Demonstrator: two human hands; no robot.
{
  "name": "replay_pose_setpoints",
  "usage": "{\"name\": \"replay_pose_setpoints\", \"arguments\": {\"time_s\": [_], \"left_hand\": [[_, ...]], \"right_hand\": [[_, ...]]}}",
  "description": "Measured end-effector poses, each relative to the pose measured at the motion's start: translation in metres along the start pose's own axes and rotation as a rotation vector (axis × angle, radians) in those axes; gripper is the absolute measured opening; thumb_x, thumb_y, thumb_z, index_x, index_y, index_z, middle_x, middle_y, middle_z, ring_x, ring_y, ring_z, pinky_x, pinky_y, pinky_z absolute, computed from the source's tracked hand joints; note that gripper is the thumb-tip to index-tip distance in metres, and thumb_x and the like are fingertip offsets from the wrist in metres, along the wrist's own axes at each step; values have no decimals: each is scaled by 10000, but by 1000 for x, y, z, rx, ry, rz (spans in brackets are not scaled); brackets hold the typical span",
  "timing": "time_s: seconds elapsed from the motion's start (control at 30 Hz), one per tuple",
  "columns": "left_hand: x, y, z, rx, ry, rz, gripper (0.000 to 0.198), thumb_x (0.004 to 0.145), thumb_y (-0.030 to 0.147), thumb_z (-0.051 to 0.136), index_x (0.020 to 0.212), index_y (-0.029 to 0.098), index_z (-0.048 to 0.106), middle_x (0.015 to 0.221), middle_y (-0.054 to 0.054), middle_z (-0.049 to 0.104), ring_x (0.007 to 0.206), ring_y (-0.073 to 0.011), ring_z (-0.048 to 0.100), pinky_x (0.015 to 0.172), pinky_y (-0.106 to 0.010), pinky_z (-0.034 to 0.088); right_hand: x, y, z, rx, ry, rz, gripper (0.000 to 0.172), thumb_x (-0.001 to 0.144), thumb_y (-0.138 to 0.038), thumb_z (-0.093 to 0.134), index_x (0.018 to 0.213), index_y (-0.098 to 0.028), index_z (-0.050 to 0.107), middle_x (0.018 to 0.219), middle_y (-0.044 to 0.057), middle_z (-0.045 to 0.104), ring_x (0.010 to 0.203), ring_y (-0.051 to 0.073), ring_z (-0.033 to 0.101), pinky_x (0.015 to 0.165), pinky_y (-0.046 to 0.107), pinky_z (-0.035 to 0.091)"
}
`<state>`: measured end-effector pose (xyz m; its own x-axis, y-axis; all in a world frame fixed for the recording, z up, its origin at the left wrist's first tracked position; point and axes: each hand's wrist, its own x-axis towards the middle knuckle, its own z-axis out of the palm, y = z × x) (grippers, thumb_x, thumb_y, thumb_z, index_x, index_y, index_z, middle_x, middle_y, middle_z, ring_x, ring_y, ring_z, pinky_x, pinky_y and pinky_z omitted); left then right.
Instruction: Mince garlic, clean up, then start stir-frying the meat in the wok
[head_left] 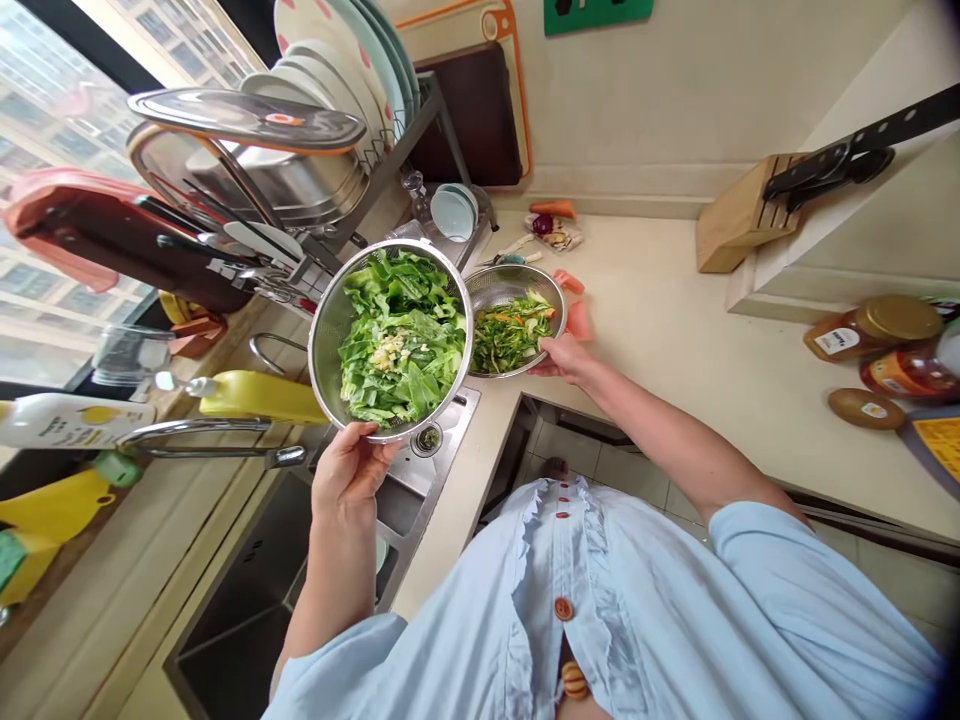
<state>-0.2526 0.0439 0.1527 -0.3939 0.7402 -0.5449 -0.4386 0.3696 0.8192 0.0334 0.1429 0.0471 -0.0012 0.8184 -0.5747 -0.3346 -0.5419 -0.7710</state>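
Note:
My left hand (352, 460) grips the near rim of a large metal colander (324, 350), its thumb over the edge. Cut green leaves (405, 330) fill the colander, with chopped garlic-like bits (390, 350) on top. It is held up over the sink side. My right hand (564, 358) is closed on the right rim of a smaller metal strainer (499, 280). In that strainer lie vegetable trimmings (510, 330), green with some orange pieces. The large colander overlaps the strainer's left edge in view. Whether the strainer rests on the counter, I cannot tell.
A sink (247, 590) with a faucet (217, 430) is at left. Behind stands a dish rack (420, 120) with plates and a pot. The counter (660, 320) holds a knife block (750, 210), jars (870, 325), a red onion (541, 225) and a carrot (553, 208).

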Motion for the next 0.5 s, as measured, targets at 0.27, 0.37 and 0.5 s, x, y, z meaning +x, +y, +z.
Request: {"name": "replay_pose_setpoints", "arguments": {"time_s": [0.27, 0.37, 0.5], "left_hand": [[-10, -4, -16, -53, 51, 1, 547, 751, -58, 424, 1185, 178, 657, 779, -29, 747, 560, -172, 686, 494, -285, 619], [-15, -4, -16, -82, 96, 2, 522, 749, -75, 407, 1132, 157, 676, 720, -27, 731, 523, -166, 676, 447, -264, 600], [-19, -4, -17, -123, 97, -3, 483, 724, -95, 425, 1073, 119, 683, 691, -37, 718, 504, -176, 672, 422, -273, 590]], "right_hand": [[29, 18, -2, -229, 42, 123, 267, 826, -238, 649, 1039, -85, 599, 616, 42, 611, 552, 194, 638, 499, 331, 572], [41, 24, -1, -165, 32, 188, 315, 757, -189, 707, 1044, -120, 594, 608, -8, 584, 530, 181, 621, 550, 414, 603], [47, 30, 13, -40, 26, 182, 280, 692, -31, 661, 954, -118, 616, 604, -7, 601, 554, 152, 621, 584, 339, 607]]}}
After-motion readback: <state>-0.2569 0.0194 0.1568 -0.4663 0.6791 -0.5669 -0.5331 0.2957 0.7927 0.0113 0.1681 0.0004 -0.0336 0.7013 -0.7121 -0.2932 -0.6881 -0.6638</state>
